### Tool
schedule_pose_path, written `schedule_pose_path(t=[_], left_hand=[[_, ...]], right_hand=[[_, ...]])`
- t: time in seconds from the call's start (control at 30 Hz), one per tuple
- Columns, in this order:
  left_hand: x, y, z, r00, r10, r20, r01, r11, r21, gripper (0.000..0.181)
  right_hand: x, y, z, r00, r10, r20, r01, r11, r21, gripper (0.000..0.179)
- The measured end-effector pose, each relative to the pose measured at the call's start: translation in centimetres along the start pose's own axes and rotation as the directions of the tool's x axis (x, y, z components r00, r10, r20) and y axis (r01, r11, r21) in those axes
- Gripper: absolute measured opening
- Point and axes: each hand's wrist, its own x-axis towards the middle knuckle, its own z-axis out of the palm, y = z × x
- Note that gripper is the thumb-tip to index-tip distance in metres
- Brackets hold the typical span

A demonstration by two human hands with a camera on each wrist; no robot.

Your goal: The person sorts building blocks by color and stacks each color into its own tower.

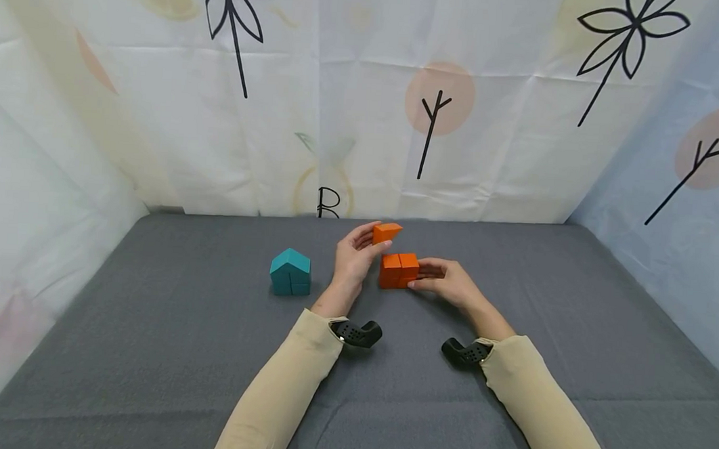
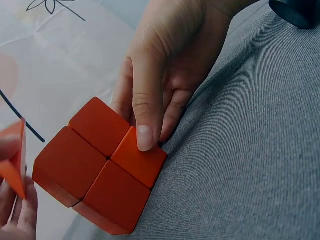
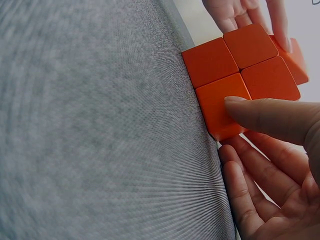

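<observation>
Above the stack of orange cubes [image 1: 390, 272], my left hand [image 1: 353, 258] holds an orange triangular block [image 1: 384, 233] between thumb and fingers, raised off the table. The cubes stand two wide and two high, their faces close together. At the stack's right side is my right hand [image 1: 450, 283]. Its thumb presses the face of the lower right cube [image 3: 218, 110], and its fingers reach round behind that cube. In the left wrist view, the triangular block [image 2: 20, 160] shows at the left edge, apart from the stack.
A teal block house [image 1: 290, 273] with a pitched top stands left of my left hand. Grey cloth [image 1: 176, 350] covers the table. Printed white curtains [image 1: 365, 116] enclose its back and sides. Dark bands [image 1: 356, 333] are on both wrists.
</observation>
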Motion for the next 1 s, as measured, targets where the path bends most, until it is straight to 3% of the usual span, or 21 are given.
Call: schedule_pose_path(t=[0.2,0.43,0.57,0.73,0.83,1.0], left_hand=[[-0.18,0.17,-0.08,0.987,0.013,0.160,-0.020,0.999,0.039,0.046],[-0.23,0.28,-0.20,0.968,0.008,0.251,-0.035,0.994,0.103,0.042],[-0.17,0.44,-0.48,0.948,0.007,0.317,-0.058,0.987,0.152,0.040],[0.03,0.83,-0.61,0.913,0.008,0.407,-0.096,0.976,0.196,0.040],[0.07,0.78,-0.51,0.901,0.007,0.434,-0.115,0.968,0.225,0.040],[-0.07,0.62,-0.49,0.906,-0.015,0.423,-0.111,0.956,0.272,0.040]], right_hand=[[0.00,0.07,0.02,1.000,0.002,0.007,-0.002,1.000,0.010,0.049],[-0.02,0.01,0.03,1.000,0.004,0.012,-0.004,1.000,0.015,0.050],[-0.03,-0.01,-0.02,1.000,0.003,0.010,-0.003,1.000,0.021,0.049],[0.02,-0.03,-0.04,1.000,-0.010,0.009,0.010,1.000,0.022,0.047],[0.00,-0.05,-0.01,1.000,-0.017,0.007,0.017,1.000,0.024,0.046],[-0.08,-0.17,0.02,1.000,-0.016,0.010,0.016,1.000,0.012,0.045]])
